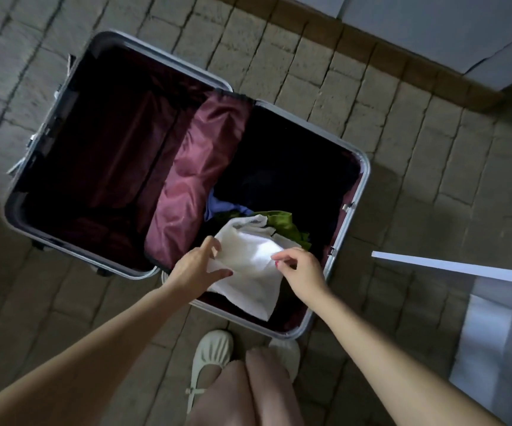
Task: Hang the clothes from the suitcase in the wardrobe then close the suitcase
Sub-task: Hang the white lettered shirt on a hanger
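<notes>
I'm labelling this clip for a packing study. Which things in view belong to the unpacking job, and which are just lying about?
Job:
open silver-framed suitcase with maroon lining
white folded cloth garment, gripped by the left hand and right hand
green garment
blue garment

Lying about:
white flat board
cream strap shoes

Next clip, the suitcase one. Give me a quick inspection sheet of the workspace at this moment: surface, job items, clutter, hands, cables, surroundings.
Surface: brick-patterned floor, dim light.
Job's things: suitcase lies open flat; white garment on top in the right half, green garment and blue garment beneath; maroon lining flap folded over the middle; left half looks empty but is dark.
Clutter: nothing seen.
Hands: left hand holds the white garment's left edge; right hand pinches its right side.
Cables: nothing seen.
Surroundings: white panel edge at right, pale furniture top right; wardrobe not clearly identifiable.
</notes>
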